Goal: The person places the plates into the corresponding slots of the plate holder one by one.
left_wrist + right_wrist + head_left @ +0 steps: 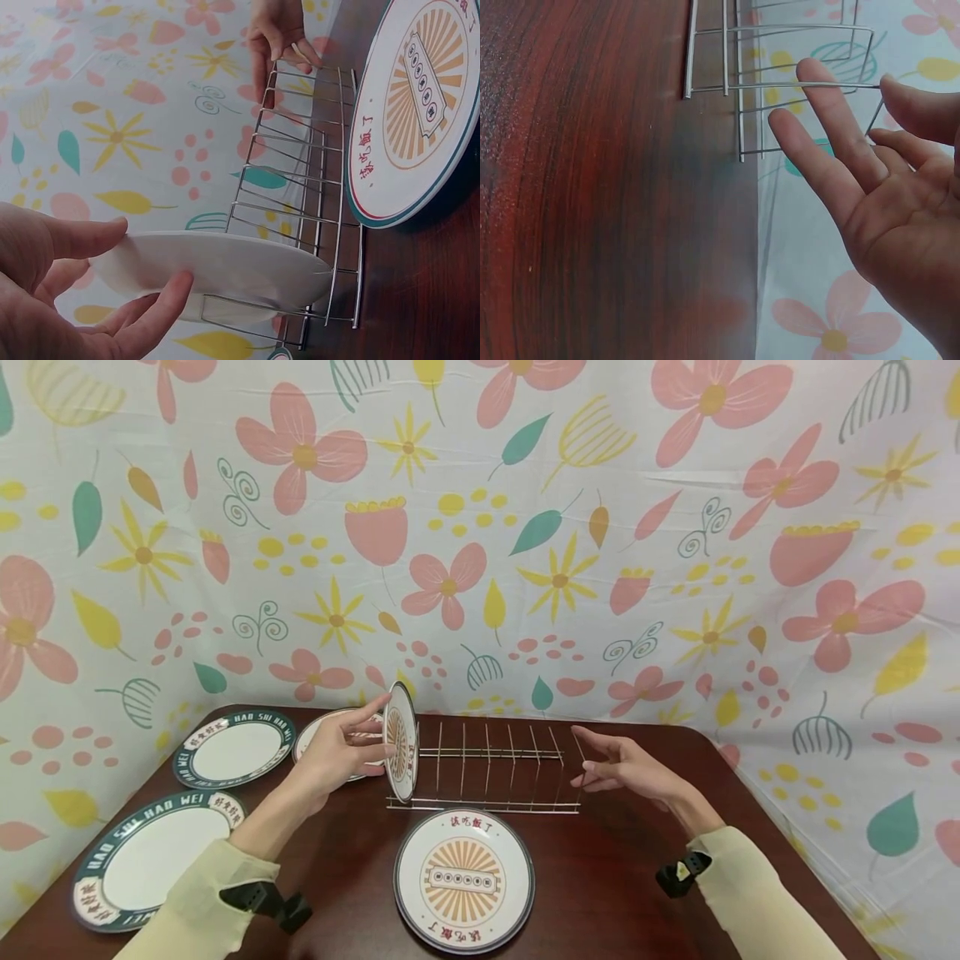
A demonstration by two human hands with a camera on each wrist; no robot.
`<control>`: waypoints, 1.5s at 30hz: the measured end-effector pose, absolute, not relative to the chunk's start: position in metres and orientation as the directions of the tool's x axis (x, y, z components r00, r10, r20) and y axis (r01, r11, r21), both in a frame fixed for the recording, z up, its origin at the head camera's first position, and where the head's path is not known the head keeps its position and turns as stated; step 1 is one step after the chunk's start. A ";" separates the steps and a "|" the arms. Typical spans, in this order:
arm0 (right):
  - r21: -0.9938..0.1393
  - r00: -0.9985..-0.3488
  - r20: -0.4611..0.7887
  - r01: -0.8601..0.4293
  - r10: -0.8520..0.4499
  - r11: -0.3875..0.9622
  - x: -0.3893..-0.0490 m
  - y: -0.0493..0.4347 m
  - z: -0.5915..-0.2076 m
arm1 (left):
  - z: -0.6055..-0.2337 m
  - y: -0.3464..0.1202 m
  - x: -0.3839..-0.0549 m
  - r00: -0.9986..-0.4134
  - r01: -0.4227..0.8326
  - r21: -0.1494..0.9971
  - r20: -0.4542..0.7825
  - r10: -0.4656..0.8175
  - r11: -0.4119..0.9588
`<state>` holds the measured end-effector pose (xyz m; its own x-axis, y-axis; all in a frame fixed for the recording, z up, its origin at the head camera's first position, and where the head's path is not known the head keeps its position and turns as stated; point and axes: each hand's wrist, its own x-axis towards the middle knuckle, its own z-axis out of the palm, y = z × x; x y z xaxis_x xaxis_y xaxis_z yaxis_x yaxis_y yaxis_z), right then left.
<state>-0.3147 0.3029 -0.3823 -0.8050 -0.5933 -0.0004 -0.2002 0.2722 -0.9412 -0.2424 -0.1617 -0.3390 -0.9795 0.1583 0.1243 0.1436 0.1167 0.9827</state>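
Observation:
My left hand [337, 752] pinches the rim of a white plate [402, 747] with an orange sunburst pattern. The plate stands on edge in the leftmost part of a metal wire dish rack [551, 804]. In the left wrist view, the thumb and fingers lie on opposite faces of the plate [225, 266]. My right hand [630, 768] pinches the rack's right end wire, with the thumb against it in the right wrist view; its other fingers [810, 165] are spread. In front of the rack, a matching sunburst plate [463, 881] lies flat, face up.
Two green-rimmed plates lie at the left, one farther back [236, 752] and one nearer [161, 860]. Another plate [307, 739] lies partly hidden behind my left hand. The dark wooden table [622, 877] meets a flower-printed cloth [480, 527] at the back.

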 end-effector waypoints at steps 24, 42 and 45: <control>-0.951 -0.818 -0.004 -0.175 -0.576 0.255 -0.310 0.300 -0.388 | -0.366 -0.184 -0.201 -0.989 0.148 0.945 0.137 0.057 0.292; -0.938 -0.815 -0.006 -0.196 -0.579 0.285 -0.306 0.299 -0.380 | -0.426 -0.170 -0.177 -0.914 0.026 0.971 -0.073 0.398 0.239; -0.937 -0.814 -0.009 -0.196 -0.581 0.289 -0.306 0.299 -0.380 | -0.428 -0.165 -0.179 -0.908 0.005 0.976 -0.088 0.410 0.219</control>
